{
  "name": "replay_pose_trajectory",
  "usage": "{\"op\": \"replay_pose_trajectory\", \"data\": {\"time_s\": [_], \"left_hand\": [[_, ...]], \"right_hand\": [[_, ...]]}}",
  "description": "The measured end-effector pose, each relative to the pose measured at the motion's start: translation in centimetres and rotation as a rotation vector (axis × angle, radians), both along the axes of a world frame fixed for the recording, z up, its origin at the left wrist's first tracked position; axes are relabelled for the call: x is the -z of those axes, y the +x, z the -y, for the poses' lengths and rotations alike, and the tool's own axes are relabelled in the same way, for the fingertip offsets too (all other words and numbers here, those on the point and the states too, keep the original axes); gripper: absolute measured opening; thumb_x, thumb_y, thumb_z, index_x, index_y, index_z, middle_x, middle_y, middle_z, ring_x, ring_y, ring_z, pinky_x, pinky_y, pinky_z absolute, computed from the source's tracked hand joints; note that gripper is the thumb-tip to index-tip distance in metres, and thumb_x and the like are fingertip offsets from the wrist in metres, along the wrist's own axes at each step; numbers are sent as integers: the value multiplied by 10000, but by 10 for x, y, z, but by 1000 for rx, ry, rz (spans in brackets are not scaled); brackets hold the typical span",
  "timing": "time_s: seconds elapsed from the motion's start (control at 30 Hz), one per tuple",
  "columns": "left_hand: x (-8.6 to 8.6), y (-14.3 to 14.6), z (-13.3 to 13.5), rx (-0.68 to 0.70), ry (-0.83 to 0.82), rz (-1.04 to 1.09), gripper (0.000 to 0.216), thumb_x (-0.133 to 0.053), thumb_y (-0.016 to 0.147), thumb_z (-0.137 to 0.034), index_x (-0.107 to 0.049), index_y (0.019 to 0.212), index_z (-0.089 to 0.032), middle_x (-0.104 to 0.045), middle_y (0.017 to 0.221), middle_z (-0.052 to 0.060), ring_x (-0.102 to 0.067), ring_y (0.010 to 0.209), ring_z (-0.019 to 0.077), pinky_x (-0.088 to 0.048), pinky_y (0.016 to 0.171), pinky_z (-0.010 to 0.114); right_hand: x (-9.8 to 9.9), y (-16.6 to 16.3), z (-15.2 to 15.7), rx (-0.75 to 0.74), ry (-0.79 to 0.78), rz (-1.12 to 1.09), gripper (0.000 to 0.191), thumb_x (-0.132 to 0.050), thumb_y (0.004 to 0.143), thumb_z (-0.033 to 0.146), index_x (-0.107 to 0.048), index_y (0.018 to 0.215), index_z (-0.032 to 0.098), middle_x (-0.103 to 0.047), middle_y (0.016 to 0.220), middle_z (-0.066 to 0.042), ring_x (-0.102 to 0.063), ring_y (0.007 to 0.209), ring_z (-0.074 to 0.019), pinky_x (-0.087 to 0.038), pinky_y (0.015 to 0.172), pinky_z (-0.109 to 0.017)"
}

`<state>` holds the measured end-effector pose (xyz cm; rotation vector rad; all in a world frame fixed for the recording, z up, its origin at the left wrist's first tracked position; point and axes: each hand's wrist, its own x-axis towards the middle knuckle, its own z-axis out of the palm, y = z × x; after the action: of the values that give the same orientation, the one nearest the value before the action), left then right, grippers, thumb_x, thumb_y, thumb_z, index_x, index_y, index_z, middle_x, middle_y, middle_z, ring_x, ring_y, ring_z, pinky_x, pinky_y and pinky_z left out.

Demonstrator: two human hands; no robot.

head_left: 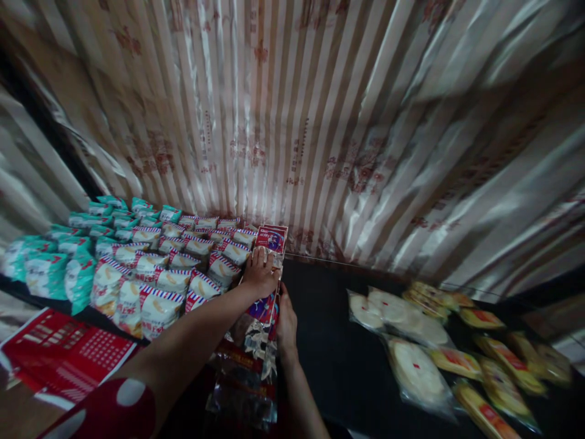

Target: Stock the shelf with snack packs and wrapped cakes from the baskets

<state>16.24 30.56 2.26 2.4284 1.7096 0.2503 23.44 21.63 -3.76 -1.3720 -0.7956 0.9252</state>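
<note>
A row of flat red-and-clear snack packets (264,311) runs away from me across a dark table (333,341). My left hand (258,272) lies palm down on the far part of this row, its fingers beside the red packet (271,238) at the far end. My right hand (286,323) presses against the right side of the row, lower down. Neither hand lifts a packet. Just left of my left hand are white packets with red-and-blue striped tops (159,274).
Teal-and-white packets (50,262) fill the far left. A red printed sheet (64,353) lies at the lower left. Clear bags of round flat cakes (406,341) and yellow packets (493,384) lie to the right. A striped satin curtain (320,122) hangs behind.
</note>
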Motion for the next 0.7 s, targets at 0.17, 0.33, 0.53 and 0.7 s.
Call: {"op": "replay_pose_trajectory", "data": {"time_s": [0.17,0.33,0.53,0.7], "left_hand": [[1,-6,-3,-19,26,9,578,-287,897,-432,-296,1392,-134,-193,1497,119,-109,1380,282,-125,1111,432],[2,-7,-4,-52,33,16,586,-298,890,-429,-309,1388,-120,-222,1487,130,-137,1374,289,-156,1104,423],[2,-4,-5,-45,25,33,587,-313,881,-434,-327,1383,-131,-186,1499,115,-115,1378,293,-131,1110,429],[-1,-6,-4,-4,30,46,580,-316,878,-427,-327,1383,-142,-193,1498,113,-125,1377,285,-123,1110,432]], "right_hand": [[6,-11,-8,-3,-4,-47,693,-362,785,645,-493,1287,186,-480,1350,-53,-408,1268,-199,-284,1066,-326],[4,-7,-6,6,4,-110,678,-411,777,620,-486,1292,185,-463,1363,-55,-409,1268,-197,-285,1069,-331],[0,14,-5,57,8,-83,676,-435,763,623,-516,1268,181,-457,1364,-43,-365,1299,-210,-246,1092,-344],[4,19,-6,16,17,-79,660,-443,759,637,-572,1211,175,-547,1284,-63,-435,1247,-239,-311,1052,-371]]}}
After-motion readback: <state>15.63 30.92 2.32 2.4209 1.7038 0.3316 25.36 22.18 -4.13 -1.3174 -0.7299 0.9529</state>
